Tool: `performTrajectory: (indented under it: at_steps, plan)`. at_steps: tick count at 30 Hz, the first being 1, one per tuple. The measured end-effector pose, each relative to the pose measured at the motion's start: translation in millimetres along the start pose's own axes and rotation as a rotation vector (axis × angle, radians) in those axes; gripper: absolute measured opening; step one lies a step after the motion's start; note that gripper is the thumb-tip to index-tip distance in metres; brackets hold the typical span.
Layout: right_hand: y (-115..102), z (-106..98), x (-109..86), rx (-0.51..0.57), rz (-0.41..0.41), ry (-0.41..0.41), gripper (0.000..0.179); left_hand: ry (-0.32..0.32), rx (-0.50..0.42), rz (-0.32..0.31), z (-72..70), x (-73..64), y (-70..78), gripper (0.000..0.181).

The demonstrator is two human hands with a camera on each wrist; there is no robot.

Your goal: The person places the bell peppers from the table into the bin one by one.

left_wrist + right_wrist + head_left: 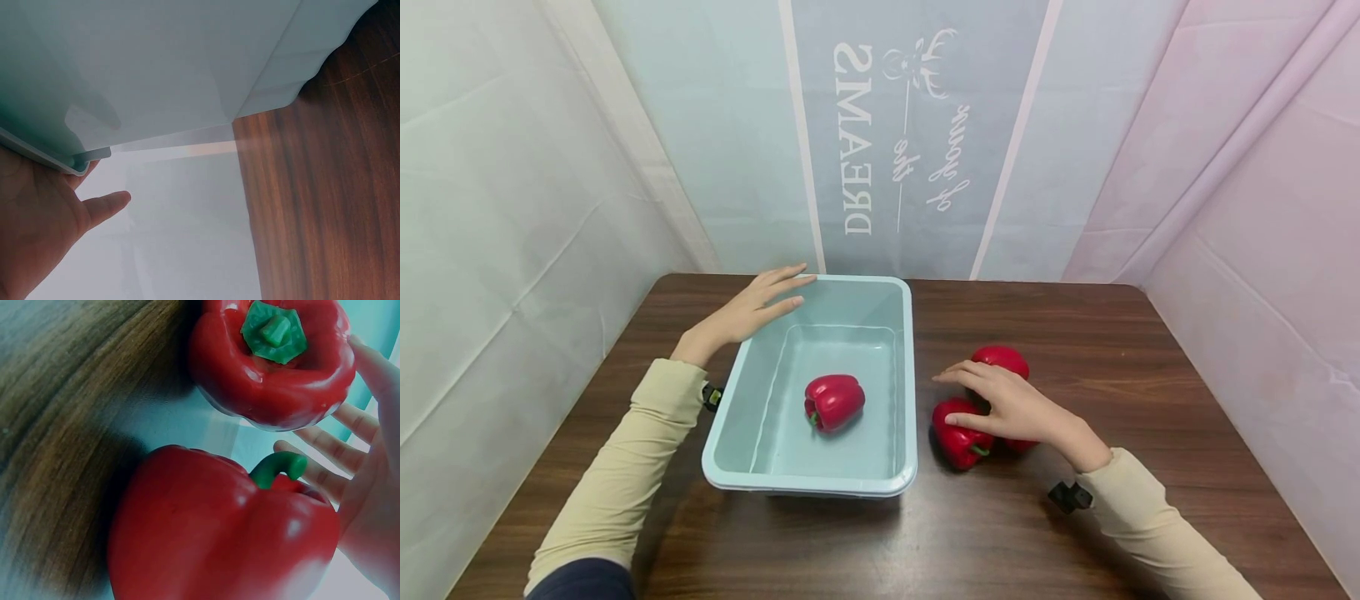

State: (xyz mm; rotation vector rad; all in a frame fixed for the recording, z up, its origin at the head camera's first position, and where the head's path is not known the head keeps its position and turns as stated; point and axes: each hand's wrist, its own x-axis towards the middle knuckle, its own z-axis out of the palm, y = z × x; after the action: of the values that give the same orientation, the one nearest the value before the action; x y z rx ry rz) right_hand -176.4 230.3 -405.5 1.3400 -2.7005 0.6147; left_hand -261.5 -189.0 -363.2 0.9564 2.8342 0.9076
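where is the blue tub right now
In the head view, the blue tub stands left of centre on the table, with the left hand at its far left corner and red peppers to its right.

On your left, the tub [805, 482] is smooth plastic with a soft gloss, and the bell pepper [838, 402] inside it shines. The bell peppers [219, 531] at your right look smooth-skinned and highly glossy, their stems [275, 465] like moulded plastic. Your tabletop [1097, 350] has wood grain with a low sheen; the far backdrop [1075, 150] looks like matt, creased cloth.
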Motion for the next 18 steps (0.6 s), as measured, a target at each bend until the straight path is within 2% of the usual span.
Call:
performTrajectory:
  at_steps: [5,18]
  plan:
    - [-0.4,2.1,-0.5,-0.023,-0.034,0.018,0.054,0.009,0.002,0.008,1.1,0.1,-1.8,0.047]
    - [-1.6,4.8,-6.1,-0.019,-0.016,0.005,0.056,0.003,-0.001,0.007,1.3,-2.0,3.6,0.048]
